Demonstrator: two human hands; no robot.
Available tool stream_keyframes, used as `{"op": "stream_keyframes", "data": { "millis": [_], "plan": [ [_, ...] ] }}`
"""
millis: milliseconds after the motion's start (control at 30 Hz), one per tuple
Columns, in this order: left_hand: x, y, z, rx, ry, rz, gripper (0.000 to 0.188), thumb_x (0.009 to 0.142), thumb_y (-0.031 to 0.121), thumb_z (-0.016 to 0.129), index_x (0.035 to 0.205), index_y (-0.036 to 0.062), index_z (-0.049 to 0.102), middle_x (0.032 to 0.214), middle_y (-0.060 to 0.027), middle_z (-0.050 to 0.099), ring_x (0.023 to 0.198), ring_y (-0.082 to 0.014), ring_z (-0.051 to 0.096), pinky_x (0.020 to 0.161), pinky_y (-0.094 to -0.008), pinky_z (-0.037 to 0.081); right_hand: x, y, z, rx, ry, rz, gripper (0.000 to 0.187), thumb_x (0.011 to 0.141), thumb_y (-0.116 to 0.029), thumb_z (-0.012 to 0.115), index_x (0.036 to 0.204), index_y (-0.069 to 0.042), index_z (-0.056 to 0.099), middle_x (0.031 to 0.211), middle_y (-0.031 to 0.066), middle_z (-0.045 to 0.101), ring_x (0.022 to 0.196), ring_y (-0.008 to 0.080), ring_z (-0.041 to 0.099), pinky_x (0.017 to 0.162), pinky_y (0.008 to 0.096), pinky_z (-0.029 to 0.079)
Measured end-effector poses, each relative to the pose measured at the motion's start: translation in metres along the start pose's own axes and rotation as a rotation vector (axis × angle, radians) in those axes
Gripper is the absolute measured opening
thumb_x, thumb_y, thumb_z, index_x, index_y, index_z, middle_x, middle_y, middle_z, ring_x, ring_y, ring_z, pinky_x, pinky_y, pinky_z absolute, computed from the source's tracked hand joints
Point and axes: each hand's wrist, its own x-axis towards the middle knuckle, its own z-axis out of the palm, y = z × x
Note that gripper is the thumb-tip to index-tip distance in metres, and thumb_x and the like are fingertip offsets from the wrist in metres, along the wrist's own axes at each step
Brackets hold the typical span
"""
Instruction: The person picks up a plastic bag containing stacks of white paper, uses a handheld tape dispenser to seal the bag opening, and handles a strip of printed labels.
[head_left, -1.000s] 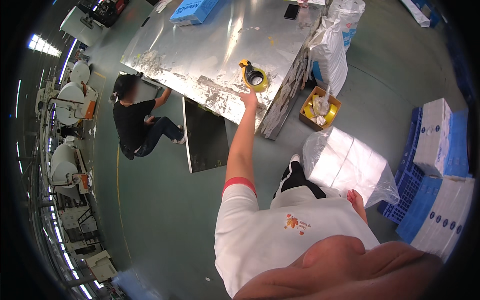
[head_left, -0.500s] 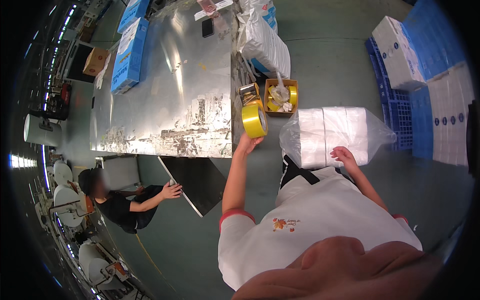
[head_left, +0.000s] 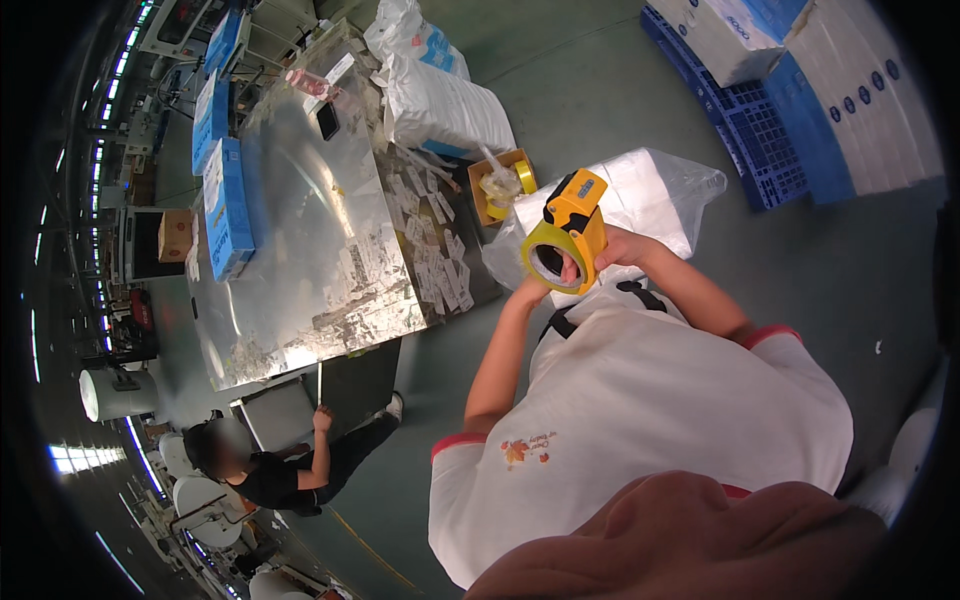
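Observation:
A yellow tape dispenser [head_left: 574, 202] with black parts is held up in front of my chest, a roll of yellow tape [head_left: 538, 246] mounted at its lower left. My left hand [head_left: 540, 287] grips the roll from below, and some fingers show through its core. On the dispenser's right side my right hand [head_left: 622, 247] is closed, its fingers partly hidden behind the yellow body. Just beyond both hands lies a clear plastic bag [head_left: 706, 184] with white packs [head_left: 628, 192] inside. The dispenser covers part of the bag.
A metal-topped table [head_left: 290, 230] stands left, with a phone [head_left: 328, 122] and blue packages [head_left: 228, 210]. Beyond the bag sit a cardboard box [head_left: 480, 206] of tape rolls and white sacks [head_left: 445, 105]. Stacked packages and a blue pallet [head_left: 735, 110] are far right. A co-worker [head_left: 290, 475] stands lower left.
My left hand has brought the tape from beside the table to the front of my chest. My right hand has left the bag and gripped the dispenser. The view has turned; the co-worker has shifted.

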Motion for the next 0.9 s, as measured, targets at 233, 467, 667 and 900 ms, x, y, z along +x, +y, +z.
{"op": "stream_keyframes", "data": {
  "millis": [233, 467, 667, 900],
  "plan": [
    [0.019, 0.115, 0.03, 0.24, 0.191, 0.297, 0.025, 0.09, 0.019, 0.052, 0.104, 0.0004, 0.06, 0.104, -0.0052, 0.059, 0.095, -0.0124, 0.054, 0.083, -0.0262, 0.043, -0.068, -0.004, -0.005, -0.839, 0.459, 0.19, 0.059, 0.063, -0.031, 0.078, 0.108, 0.001, 0.057, 0.125, 0.0157, 0.043, 0.111, 0.0255, 0.047, 0.094, 0.0334, 0.039],
    [0.044, 0.117, 0.074, 0.324, -0.04, -0.026, 0.024, 0.085, 0.015, 0.057, 0.103, -0.0014, 0.06, 0.098, -0.0058, 0.061, 0.088, -0.0114, 0.056, 0.079, -0.0235, 0.044, -0.117, 0.01, -0.012, -0.805, 0.61, 0.273, 0.059, 0.062, -0.036, 0.077, 0.106, -0.001, 0.059, 0.123, 0.0176, 0.046, 0.124, 0.0292, 0.031, 0.101, 0.0363, 0.03],
    [0.071, 0.108, 0.08, 0.286, -0.156, -0.241, 0.016, 0.082, 0.012, 0.061, 0.093, 0.0001, 0.064, 0.088, -0.0032, 0.064, 0.083, -0.0089, 0.058, 0.079, -0.023, 0.044, -0.146, 0.014, -0.011, -0.782, 0.623, 0.282, 0.057, 0.062, -0.039, 0.076, 0.104, -0.004, 0.061, 0.116, 0.0138, 0.053, 0.124, 0.03, 0.031, 0.104, 0.0392, 0.025],
    [0.12, 0.075, 0.071, 0.623, -0.008, -0.079, 0.013, 0.082, 0.008, 0.063, 0.087, -0.0039, 0.064, 0.076, -0.0046, 0.065, 0.07, -0.0088, 0.06, 0.066, -0.0214, 0.048, -0.151, 0.012, -0.01, -0.662, 0.841, 0.28, 0.058, 0.064, -0.044, 0.073, 0.102, -0.002, 0.061, 0.108, 0.0173, 0.054, 0.109, 0.0266, 0.046, 0.092, 0.0344, 0.037]
  ]
}}
